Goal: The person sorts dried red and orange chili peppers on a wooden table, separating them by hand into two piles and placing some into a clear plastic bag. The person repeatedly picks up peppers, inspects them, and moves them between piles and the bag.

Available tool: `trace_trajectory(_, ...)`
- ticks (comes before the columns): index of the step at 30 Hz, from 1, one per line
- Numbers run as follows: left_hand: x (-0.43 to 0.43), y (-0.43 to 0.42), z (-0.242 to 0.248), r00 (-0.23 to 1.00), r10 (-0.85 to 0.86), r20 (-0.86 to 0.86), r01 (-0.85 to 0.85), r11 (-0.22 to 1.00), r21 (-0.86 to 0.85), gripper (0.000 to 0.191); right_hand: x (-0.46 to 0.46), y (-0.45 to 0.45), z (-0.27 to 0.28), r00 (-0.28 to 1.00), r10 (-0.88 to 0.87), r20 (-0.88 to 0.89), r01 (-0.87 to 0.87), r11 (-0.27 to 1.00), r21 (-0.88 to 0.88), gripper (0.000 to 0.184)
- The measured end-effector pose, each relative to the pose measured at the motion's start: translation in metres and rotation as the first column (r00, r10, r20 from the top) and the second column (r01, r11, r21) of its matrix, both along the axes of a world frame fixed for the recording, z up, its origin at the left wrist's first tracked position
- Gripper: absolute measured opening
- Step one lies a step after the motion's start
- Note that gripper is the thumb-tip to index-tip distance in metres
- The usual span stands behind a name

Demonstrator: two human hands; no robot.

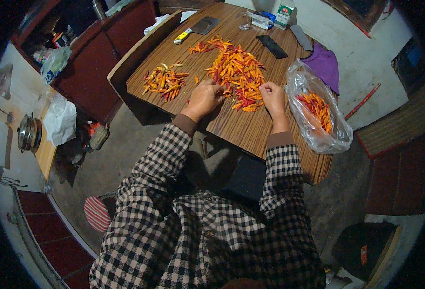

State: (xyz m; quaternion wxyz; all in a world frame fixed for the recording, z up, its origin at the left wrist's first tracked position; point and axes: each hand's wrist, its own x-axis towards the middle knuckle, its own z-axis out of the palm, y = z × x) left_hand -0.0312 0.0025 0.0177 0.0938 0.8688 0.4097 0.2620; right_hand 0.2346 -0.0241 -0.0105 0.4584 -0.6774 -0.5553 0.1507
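A large heap of orange and red chili peppers [238,68] lies on the wood-grain table [154,92]. At its near left edge, my left hand [204,99] rests with curled fingers beside a few red peppers. My right hand [273,98] is at the heap's right edge, thumb and fingertips drawn together; whether either hand pinches a pepper is too small to make out. Left of my left hand sits a smaller pile of chili peppers [166,82], some of them yellowish. A clear plastic bag [306,135] with more chili peppers [316,110] inside lies right of my right hand.
Toward the table's far side are a cleaver [205,26] with a yellow-and-white handle, a black phone [271,47], a glass [245,25] and a labelled plastic bottle [284,15]. A purple cloth [322,65] hangs over the right edge. A wooden board [145,45] borders the left edge.
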Motion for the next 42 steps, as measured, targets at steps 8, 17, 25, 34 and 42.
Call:
trace_trajectory(8, 0.001, 0.015, -0.013, 0.98, 0.041, 0.197, -0.035, 0.999, -0.031, 0.015, 0.001, 0.0, -0.001, 1.0, -0.01, 0.015, 0.01, 0.999, -0.047, 0.017)
trace_trajectory(17, -0.007, 0.034, 0.005, 0.761, 0.32, 0.564, 0.124, 0.781, -0.612, 0.014, 0.001, 0.002, -0.004, 1.0, -0.003, -0.007, 0.003, 1.0, -0.01, 0.015)
trace_trajectory(25, 0.066, 0.038, 0.055, 0.654, 0.226, 0.722, 0.464, 0.634, -0.619, 0.006, -0.006, -0.001, 0.01, 0.997, 0.003, -0.076, -0.006, 0.999, -0.038, 0.019)
trace_trajectory(34, 0.227, 0.02, 0.072, 0.758, -0.24, 0.607, 0.553, 0.73, -0.402, 0.023, -0.006, 0.018, -0.037, 0.943, 0.064, 0.325, -0.029, 0.993, -0.112, 0.031)
trace_trajectory(42, 0.233, 0.01, 0.068, 0.811, -0.318, 0.491, 0.457, 0.869, -0.191, 0.036, 0.004, -0.003, -0.003, 0.985, 0.052, 0.163, -0.004, 0.959, -0.285, 0.037)
